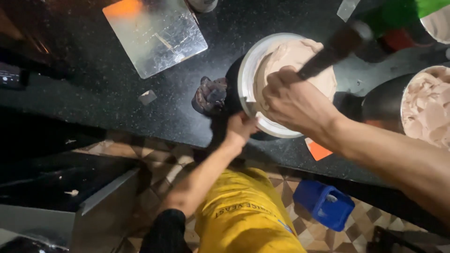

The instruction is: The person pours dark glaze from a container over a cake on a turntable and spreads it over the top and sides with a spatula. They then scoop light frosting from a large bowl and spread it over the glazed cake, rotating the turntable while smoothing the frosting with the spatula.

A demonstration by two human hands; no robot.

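A round cake (300, 58) covered in pale pink cream sits on a white round board (246, 75) atop a dark turntable on the black counter (93, 89). My right hand (290, 100) is over the cake's near side, closed around a tool with a dark handle (335, 47) that points up and to the right; its blade is hidden under my hand. My left hand (240, 127) reaches up from below and grips the near left edge of the turntable, just under the white board.
A square silver cake board (154, 33) lies at the back left. A bowl of pink cream (429, 105) stands at the right. A dark crumpled cloth (210, 95) lies left of the turntable, an orange scraper (318, 150) at the counter's edge, a blue container (324, 204) on the tiled floor.
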